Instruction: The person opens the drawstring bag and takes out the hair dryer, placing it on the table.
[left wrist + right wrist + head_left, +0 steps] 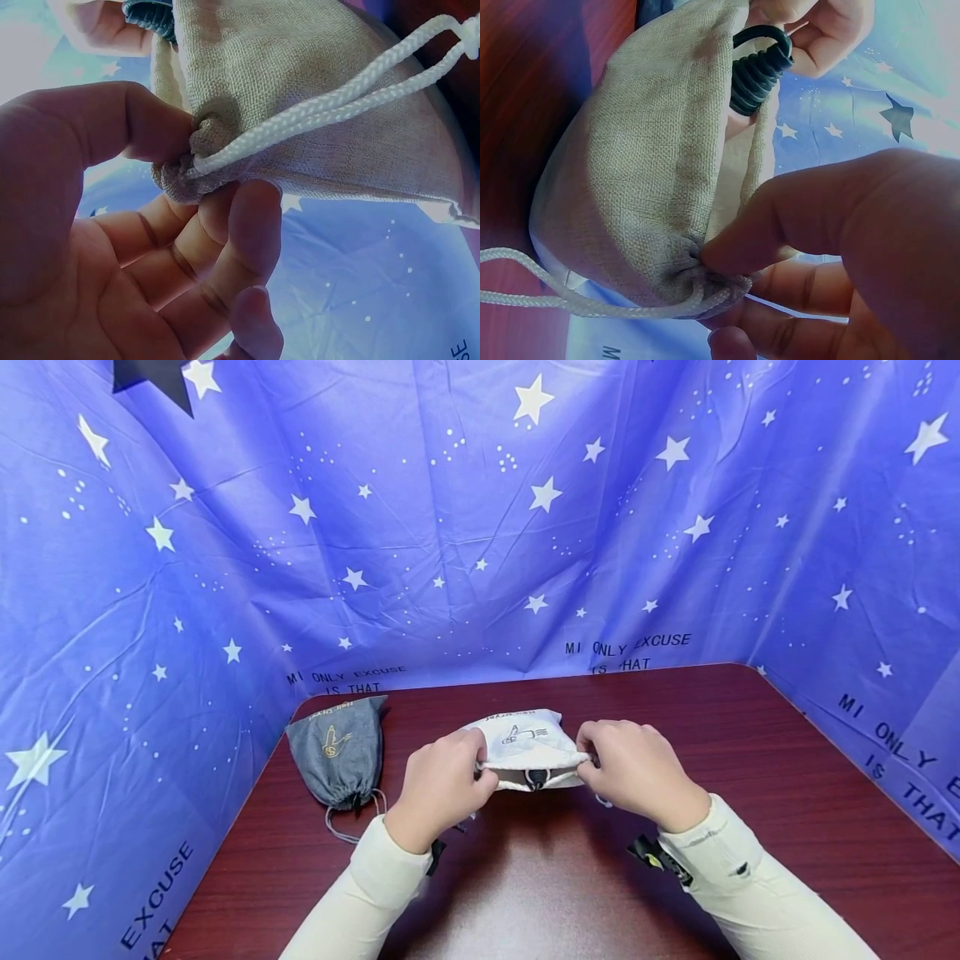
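Observation:
A white drawstring bag [517, 739] printed with a hair dryer drawing lies at the middle of the table, its mouth toward me and parted. My left hand [442, 781] pinches the left corner of the mouth, and my right hand [641, 777] pinches the right corner. Inside the opening shows a black ribbed end with a loop [757, 79]; the rest of that object is hidden in the cloth. White cord [337, 105] comes out of the gathered hem beside the left fingers, and another cord [592, 304] trails from the right corner.
At the left on the dark red table [787, 827] lies a grey drawstring bag [337, 756] with gold hair dryer print, its neck drawn together and its cords loose. Blue star-patterned cloth [480, 527] hangs round the table's back and sides.

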